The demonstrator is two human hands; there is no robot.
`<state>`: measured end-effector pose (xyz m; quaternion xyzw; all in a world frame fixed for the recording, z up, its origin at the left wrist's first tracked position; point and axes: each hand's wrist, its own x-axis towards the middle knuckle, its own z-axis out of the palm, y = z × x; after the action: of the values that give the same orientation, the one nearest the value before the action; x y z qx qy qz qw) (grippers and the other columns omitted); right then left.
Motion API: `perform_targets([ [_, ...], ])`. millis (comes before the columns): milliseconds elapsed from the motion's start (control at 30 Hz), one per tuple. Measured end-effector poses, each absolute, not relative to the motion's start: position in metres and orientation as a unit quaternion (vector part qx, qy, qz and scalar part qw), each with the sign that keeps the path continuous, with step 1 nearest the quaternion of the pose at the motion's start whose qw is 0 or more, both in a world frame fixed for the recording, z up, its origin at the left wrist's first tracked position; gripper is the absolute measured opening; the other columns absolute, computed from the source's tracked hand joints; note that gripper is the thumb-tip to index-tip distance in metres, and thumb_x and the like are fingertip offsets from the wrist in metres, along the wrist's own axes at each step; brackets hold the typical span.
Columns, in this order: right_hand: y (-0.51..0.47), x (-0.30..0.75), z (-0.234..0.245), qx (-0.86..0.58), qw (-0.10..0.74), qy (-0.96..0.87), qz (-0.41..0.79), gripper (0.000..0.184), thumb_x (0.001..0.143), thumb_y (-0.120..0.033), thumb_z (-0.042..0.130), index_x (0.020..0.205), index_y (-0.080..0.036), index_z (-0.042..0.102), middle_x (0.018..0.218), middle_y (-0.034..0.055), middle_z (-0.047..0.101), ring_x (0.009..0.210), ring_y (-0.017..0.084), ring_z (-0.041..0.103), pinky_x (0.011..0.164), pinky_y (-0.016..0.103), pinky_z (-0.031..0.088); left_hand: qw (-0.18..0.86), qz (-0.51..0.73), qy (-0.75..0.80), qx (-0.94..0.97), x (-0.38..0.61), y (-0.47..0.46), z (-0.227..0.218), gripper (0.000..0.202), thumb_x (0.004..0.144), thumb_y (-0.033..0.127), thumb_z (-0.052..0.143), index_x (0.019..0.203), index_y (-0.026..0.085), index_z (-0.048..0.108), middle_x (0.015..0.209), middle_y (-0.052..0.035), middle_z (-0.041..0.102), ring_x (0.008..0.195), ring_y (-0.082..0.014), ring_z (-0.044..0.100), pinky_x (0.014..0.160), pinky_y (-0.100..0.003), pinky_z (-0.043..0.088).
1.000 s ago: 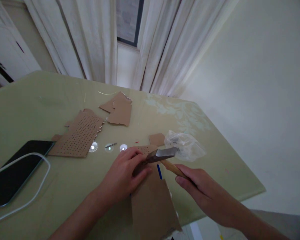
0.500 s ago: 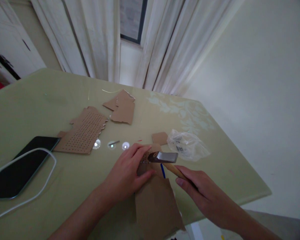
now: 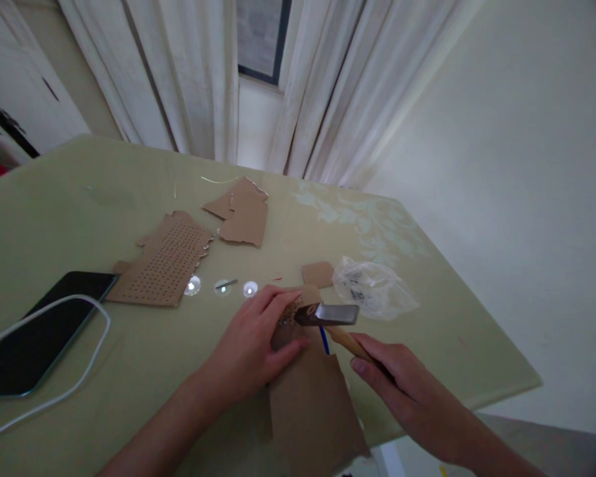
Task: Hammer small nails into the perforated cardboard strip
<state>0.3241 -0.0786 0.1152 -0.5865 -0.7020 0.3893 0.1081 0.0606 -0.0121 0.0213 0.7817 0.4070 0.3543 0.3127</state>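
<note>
My right hand is closed round the wooden handle of a hammer. The metal head is held level over the upper part of a brown cardboard strip. Across the strip's left side lies my left hand, holding it against the table, thumb and index finger curved around a patch of small holes. Whether a nail stands under the hammer head cannot be made out. A thin blue stick lies beside the strip, partly behind the hammer.
To the left lie a perforated cardboard sheet and a black phone or tablet crossed by a white cable. Torn cardboard, a small cardboard piece, a clear plastic bag and a thin metal rod are farther back.
The hammer and my right hand have shifted very slightly to the right. My left hand stays in place on the cardboard strip.
</note>
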Motion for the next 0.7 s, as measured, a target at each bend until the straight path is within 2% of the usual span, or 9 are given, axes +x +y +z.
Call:
perform_targets([
  [133,-0.075,0.326,0.11,-0.577,0.122,-0.708,0.389,0.038,0.116,-0.05,0.053,0.122,-0.023,0.079,0.1,0.0062,0.081,0.089,0.025,0.072,0.08,0.034,0.055,0.32,0.374,0.392,0.778,0.057,-0.01,0.024,0.054,0.095,0.027,0.081,0.146,0.031,0.064,0.142,-0.0083,0.071,0.134,-0.0307,0.068,0.116,-0.048,0.057],
  [200,-0.068,0.323,0.107,-0.576,0.175,-0.699,0.386,0.038,0.114,-0.051,0.057,0.12,-0.022,0.081,0.091,0.0043,0.076,0.081,0.022,0.067,0.075,0.032,0.053,0.31,0.398,0.399,0.766,0.054,-0.008,0.025,0.046,0.098,0.029,0.079,0.142,0.031,0.068,0.137,-0.007,0.072,0.129,-0.0289,0.069,0.113,-0.046,0.058],
  [300,-0.05,0.315,0.095,-0.578,0.332,-0.618,0.417,0.039,0.111,-0.054,0.064,0.128,-0.021,0.079,0.075,-0.0025,0.059,0.06,0.014,0.049,0.055,0.026,0.042,0.282,0.445,0.46,0.715,0.051,-0.005,0.021,0.04,0.1,0.035,0.077,0.139,0.03,0.069,0.133,-0.0075,0.07,0.118,-0.0267,0.07,0.101,-0.043,0.061],
  [367,-0.033,0.309,0.084,-0.531,0.465,-0.529,0.471,0.041,0.108,-0.055,0.07,0.132,-0.023,0.077,0.066,-0.0083,0.043,0.05,0.01,0.034,0.044,0.021,0.027,0.298,0.466,0.507,0.661,0.052,-0.002,0.014,0.052,0.099,0.042,0.077,0.147,0.029,0.063,0.143,-0.0104,0.066,0.118,-0.0271,0.068,0.098,-0.044,0.062],
  [433,-0.016,0.304,0.072,-0.46,0.546,-0.468,0.522,0.034,0.106,-0.05,0.073,0.126,-0.023,0.077,0.066,-0.0096,0.042,0.046,0.007,0.029,0.04,0.018,0.026,0.378,0.47,0.521,0.604,0.053,0.001,0.007,0.071,0.096,0.049,0.079,0.158,0.028,0.051,0.157,-0.0147,0.061,0.128,-0.0297,0.068,0.102,-0.047,0.062],
  [500,-0.003,0.303,0.059,-0.402,0.585,-0.416,0.569,0.031,0.104,-0.047,0.076,0.122,-0.023,0.078,0.065,-0.0106,0.041,0.043,0.006,0.024,0.036,0.015,0.027,0.507,0.45,0.498,0.541,0.054,0.003,0.002,0.085,0.093,0.052,0.082,0.163,0.026,0.041,0.165,-0.0184,0.057,0.137,-0.0328,0.068,0.108,-0.05,0.062],
  [600,0.006,0.307,0.041,-0.354,0.587,-0.341,0.643,0.032,0.103,-0.046,0.078,0.123,-0.022,0.079,0.062,-0.0123,0.039,0.041,0.005,0.017,0.032,0.013,0.029,0.659,0.386,0.464,0.449,0.055,0.002,0.002,0.095,0.089,0.055,0.086,0.166,0.026,0.039,0.157,-0.0196,0.067,0.132,-0.0358,0.075,0.104,-0.05,0.066],
  [700,0.007,0.312,0.024,-0.34,0.575,-0.303,0.68,0.033,0.102,-0.048,0.079,0.123,-0.022,0.079,0.061,-0.013,0.04,0.04,0.005,0.016,0.031,0.013,0.033,0.7,0.347,0.469,0.412,0.054,-0.001,0.006,0.098,0.081,0.061,0.093,0.162,0.026,0.05,0.139,-0.0154,0.08,0.121,-0.0364,0.081,0.096,-0.046,0.07],
])
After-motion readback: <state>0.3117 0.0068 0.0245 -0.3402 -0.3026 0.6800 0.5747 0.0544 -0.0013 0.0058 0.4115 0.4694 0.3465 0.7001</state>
